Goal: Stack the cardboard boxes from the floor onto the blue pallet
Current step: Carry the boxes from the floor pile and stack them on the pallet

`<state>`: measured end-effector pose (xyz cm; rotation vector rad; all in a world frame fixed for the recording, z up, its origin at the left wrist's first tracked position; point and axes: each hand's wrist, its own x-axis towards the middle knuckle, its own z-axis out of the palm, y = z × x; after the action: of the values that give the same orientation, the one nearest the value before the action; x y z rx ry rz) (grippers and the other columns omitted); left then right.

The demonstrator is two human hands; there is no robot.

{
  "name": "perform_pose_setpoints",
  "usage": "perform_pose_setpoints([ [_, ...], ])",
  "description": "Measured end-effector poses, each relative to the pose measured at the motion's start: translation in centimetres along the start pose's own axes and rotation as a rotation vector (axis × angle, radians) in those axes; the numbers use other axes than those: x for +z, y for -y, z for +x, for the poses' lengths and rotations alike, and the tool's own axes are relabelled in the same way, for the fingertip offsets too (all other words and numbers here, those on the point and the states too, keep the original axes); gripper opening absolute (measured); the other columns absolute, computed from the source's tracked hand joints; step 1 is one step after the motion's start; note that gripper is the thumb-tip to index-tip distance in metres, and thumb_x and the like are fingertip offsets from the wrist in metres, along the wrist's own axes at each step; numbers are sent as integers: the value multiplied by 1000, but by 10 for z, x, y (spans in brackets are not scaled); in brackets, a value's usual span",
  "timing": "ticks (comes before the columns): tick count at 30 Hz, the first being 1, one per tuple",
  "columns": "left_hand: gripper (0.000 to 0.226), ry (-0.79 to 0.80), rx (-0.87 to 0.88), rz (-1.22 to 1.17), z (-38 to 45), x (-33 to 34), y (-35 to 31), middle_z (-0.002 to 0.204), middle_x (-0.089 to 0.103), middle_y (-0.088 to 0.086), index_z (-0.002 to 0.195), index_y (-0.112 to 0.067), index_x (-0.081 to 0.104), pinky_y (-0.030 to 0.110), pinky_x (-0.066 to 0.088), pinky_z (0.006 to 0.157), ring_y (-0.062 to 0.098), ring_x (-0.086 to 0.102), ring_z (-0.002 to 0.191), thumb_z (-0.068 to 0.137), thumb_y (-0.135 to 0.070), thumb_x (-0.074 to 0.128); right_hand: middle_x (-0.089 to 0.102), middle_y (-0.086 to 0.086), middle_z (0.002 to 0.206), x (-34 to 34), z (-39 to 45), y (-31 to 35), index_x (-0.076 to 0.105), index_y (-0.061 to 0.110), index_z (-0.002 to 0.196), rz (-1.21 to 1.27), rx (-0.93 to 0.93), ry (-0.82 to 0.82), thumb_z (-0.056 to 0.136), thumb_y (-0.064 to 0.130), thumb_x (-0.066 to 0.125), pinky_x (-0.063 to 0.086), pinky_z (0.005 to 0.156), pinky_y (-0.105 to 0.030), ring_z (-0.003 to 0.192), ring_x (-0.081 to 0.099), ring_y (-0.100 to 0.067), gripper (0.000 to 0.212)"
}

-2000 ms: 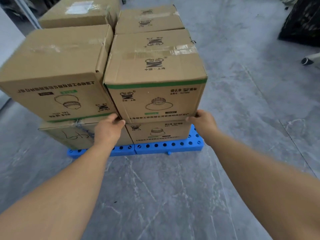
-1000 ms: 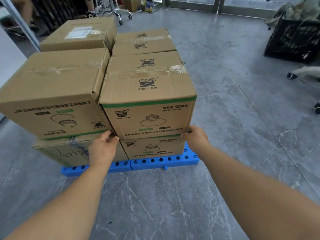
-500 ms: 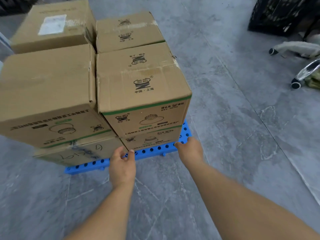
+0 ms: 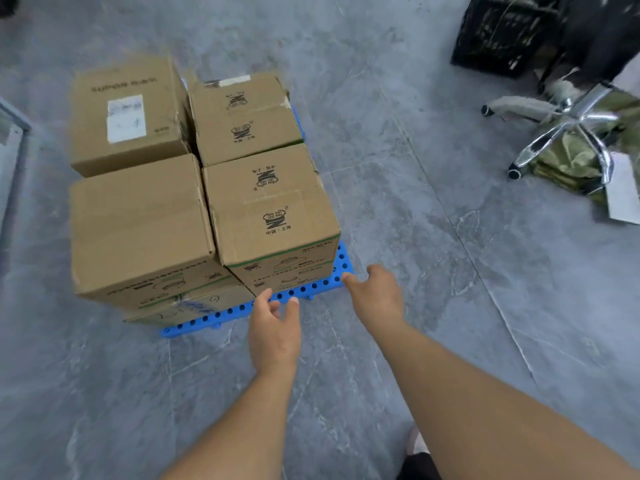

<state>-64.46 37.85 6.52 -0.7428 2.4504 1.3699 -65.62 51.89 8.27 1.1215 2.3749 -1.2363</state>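
Observation:
Several brown cardboard boxes stand stacked in two layers on the blue pallet [image 4: 304,292]. The near right top box [image 4: 273,209] carries a black logo and a green stripe. Beside it sits the near left top box [image 4: 138,226]. Two more boxes fill the far row: the far left box [image 4: 124,116] with a white label and the far right box [image 4: 242,119]. My left hand [image 4: 275,332] hovers with relaxed fingers just in front of the pallet's near edge, holding nothing. My right hand [image 4: 375,296] is also empty, fingers loose, close to the pallet's near right corner.
A chrome office chair base [image 4: 568,123] stands on the grey floor [image 4: 450,271] at the right, with green fabric [image 4: 571,161] under it. A black crate [image 4: 502,32] sits at the far right. A glass panel edge [image 4: 10,133] runs along the left.
Both hands have let go of the near right top box and pulled back towards me. The view has tilted down and pulled back from the stack.

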Motion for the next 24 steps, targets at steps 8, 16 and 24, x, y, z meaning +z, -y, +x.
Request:
perform_pose_setpoints([
  [8, 49, -71, -10, -32, -70, 36, -120, 121, 58, 1, 135, -17, 42, 29, 34, 78, 11, 51, 96, 90, -35, 56, 46, -6, 121, -130, 11, 39, 47, 7, 124, -76, -102, 114, 91, 37, 52, 37, 71, -29, 88, 41, -16, 44],
  [16, 49, -130, -67, -100, -118, 71, -205, 117, 57, -4, 134, -20, 42, 30, 35, 76, 12, 51, 93, 90, -36, 55, 44, -8, 129, -215, 22, 62, 45, 5, 127, -112, -162, 204, 93, 38, 51, 41, 80, -29, 106, 49, -21, 48],
  [24, 51, -177, -87, -117, -126, 79, -247, 116, 57, -3, 136, -19, 40, 28, 35, 74, 12, 53, 96, 90, -36, 54, 41, -7, 135, -257, 40, 92, 42, 7, 133, -167, -214, 230, 93, 39, 50, 36, 76, -26, 110, 48, -20, 52],
])
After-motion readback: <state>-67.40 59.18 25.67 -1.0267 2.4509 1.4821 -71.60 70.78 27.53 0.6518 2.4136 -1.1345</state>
